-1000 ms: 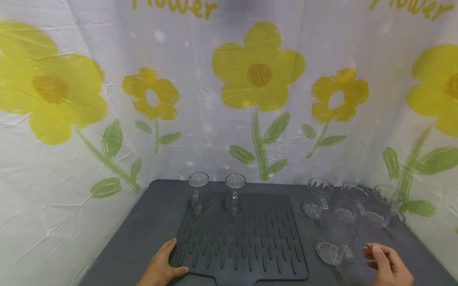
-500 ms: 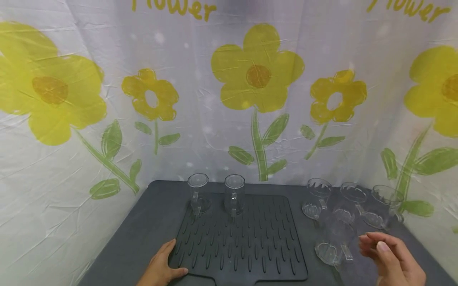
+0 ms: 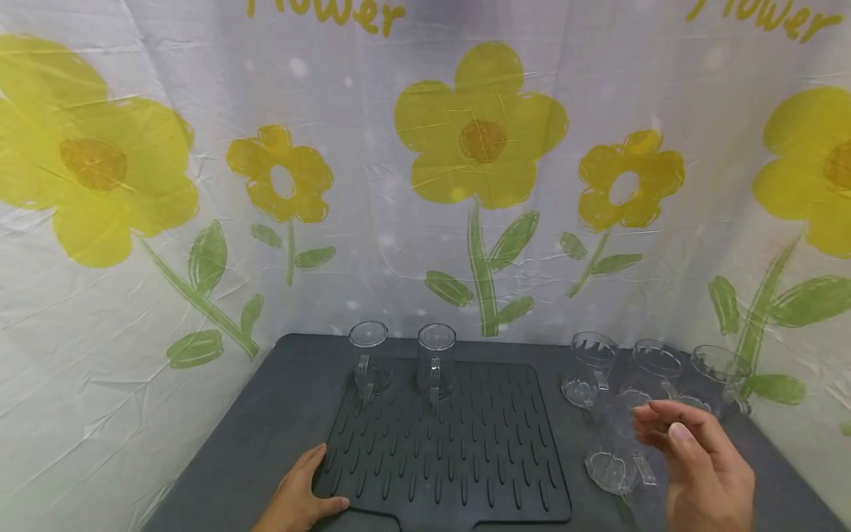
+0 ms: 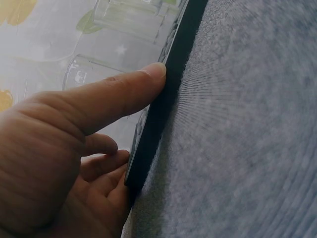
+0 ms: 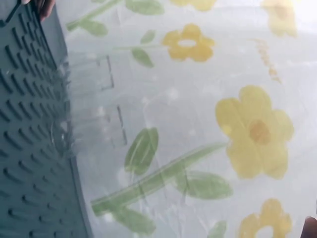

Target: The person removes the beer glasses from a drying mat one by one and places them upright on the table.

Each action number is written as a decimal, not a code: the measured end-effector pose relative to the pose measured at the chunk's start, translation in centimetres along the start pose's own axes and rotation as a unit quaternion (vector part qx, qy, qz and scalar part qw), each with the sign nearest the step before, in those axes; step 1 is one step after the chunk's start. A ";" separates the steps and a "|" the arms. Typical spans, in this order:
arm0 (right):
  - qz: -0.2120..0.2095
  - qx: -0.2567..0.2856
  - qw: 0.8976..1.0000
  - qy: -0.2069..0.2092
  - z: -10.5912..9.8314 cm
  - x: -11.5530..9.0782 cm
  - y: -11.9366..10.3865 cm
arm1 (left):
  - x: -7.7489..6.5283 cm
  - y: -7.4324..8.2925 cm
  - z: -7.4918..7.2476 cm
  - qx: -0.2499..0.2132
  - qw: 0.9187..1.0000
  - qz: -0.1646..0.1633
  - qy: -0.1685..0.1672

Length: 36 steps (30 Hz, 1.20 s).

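Observation:
My left hand rests at the near left corner of a black ridged drying mat, thumb on the front edge, fingers along the left side. In the left wrist view, the thumb lies straight against the mat's edge. Two clear glass mugs, a left one and a right one, stand upright on the mat's far part. My right hand hovers, loosely curled and holding nothing visible, beside the nearest glass mug on the right, partly covering it. Only a fingertip shows in the right wrist view.
Behind the nearest mug stand more clear handled mugs: one at the left, one in the middle and one at the right. A flower-printed curtain bounds the dark tabletop at the back and sides.
My right hand first drew slightly right, then moved left and up, close to the nearest mug on the right. My left hand stays at the mat's corner, and the mugs have not moved.

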State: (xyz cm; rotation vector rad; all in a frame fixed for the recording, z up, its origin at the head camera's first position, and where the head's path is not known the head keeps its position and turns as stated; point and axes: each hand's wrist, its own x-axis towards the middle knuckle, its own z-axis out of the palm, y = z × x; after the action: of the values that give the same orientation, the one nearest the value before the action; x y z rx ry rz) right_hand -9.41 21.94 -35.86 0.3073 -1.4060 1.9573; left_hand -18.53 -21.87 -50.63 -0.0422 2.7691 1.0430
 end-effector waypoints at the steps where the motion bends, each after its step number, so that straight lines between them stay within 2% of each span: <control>1: -0.003 0.000 1.000 -0.011 0.3 0.1 0.0 | 0.0 0.0 0.0 0.000 1.000 -0.001 0.000; 6: -0.015 0.027 0.998 -0.048 1.8 0.4 0.3 | 0.0 0.1 0.0 -0.002 1.000 -0.011 -0.005; 11: -0.010 -0.016 0.996 -0.089 3.4 0.8 0.7 | 0.0 0.2 0.0 -0.003 1.000 -0.011 -0.004; 13: 0.007 -0.048 0.994 -0.093 4.1 0.9 0.8 | -0.1 0.2 -0.1 -0.002 1.000 -0.009 -0.002; 19: 0.021 -0.054 0.992 -0.111 5.7 1.4 2.3 | -0.1 0.3 -0.1 0.000 1.000 -0.003 0.001; 26: 0.039 -0.129 0.984 -0.113 7.4 2.3 5.0 | -0.1 0.0 0.0 0.000 1.000 -0.003 0.001; 36: 0.074 -0.137 0.978 -0.135 8.8 3.1 8.3 | 0.1 -0.1 0.2 0.000 1.000 -0.006 0.003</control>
State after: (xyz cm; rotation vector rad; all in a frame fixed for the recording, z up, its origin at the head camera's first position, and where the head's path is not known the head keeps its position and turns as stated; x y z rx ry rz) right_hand -18.89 13.83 -36.86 0.3580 -1.9008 1.8569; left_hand -18.62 -21.85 -50.86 -0.0617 2.7702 1.0416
